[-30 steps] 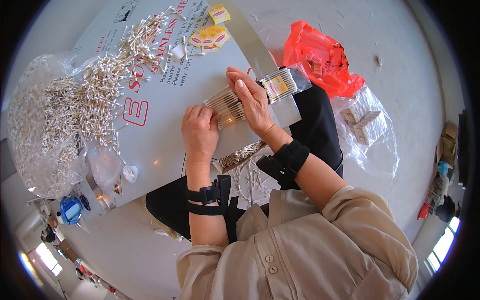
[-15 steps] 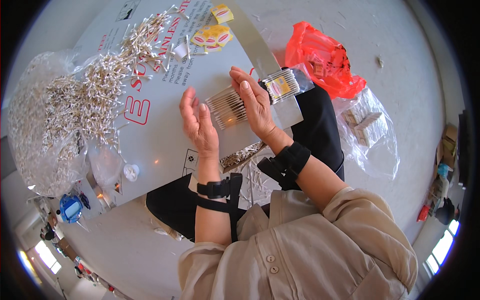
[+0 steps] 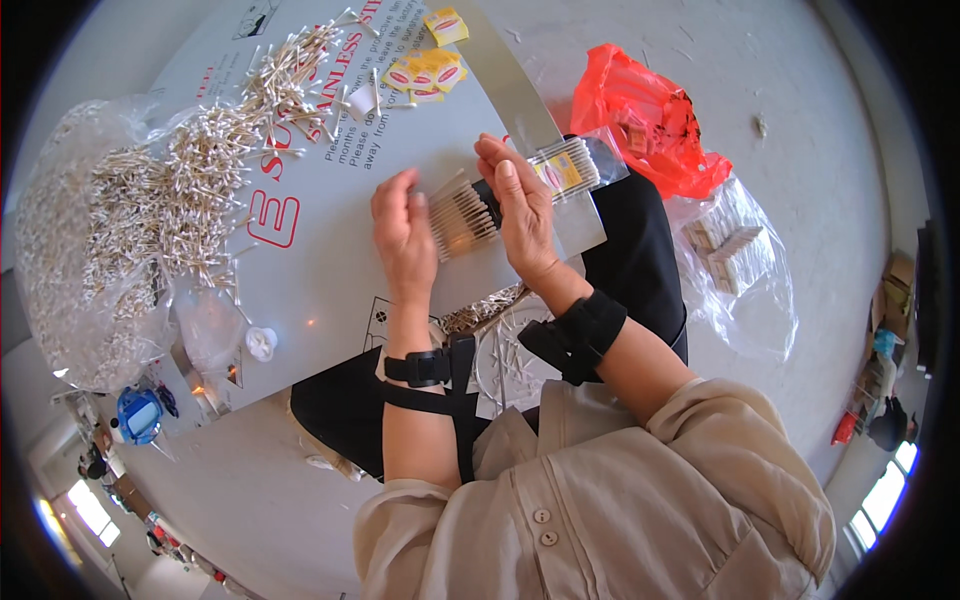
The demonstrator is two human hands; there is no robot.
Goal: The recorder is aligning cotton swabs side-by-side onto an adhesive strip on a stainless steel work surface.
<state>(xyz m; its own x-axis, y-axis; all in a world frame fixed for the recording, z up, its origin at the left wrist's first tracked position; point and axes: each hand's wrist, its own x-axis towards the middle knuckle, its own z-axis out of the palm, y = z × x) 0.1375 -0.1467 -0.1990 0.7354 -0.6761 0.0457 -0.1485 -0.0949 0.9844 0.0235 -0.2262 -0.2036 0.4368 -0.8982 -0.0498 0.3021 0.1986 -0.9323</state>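
Observation:
A row of cotton swabs [image 3: 462, 218] lies side by side at the table's right edge, across a dark band partly hidden by my right hand. My left hand [image 3: 405, 240] is by the row's left end, fingers loosely bent and slightly blurred, with nothing visible in it. On edge across the row stands my right hand [image 3: 524, 215], its fingers stretched out and its thumb raised. Just right of it is a clear packet of swabs [image 3: 567, 170] with a yellow card inside, its clear end reaching past the table edge.
Loose cotton swabs [image 3: 205, 185] spill from a big clear bag [image 3: 60, 250] on the left. Yellow cards [image 3: 425, 72] lie at the back of the table [image 3: 340, 225]. Right of the table sit a red plastic bag [image 3: 640, 120] and a clear bag of packed swabs [image 3: 735, 245].
My left hand has shifted slightly right and its fingers have bent more. My right hand has moved a little right, showing more of the dark band. The row's left end also sits farther right.

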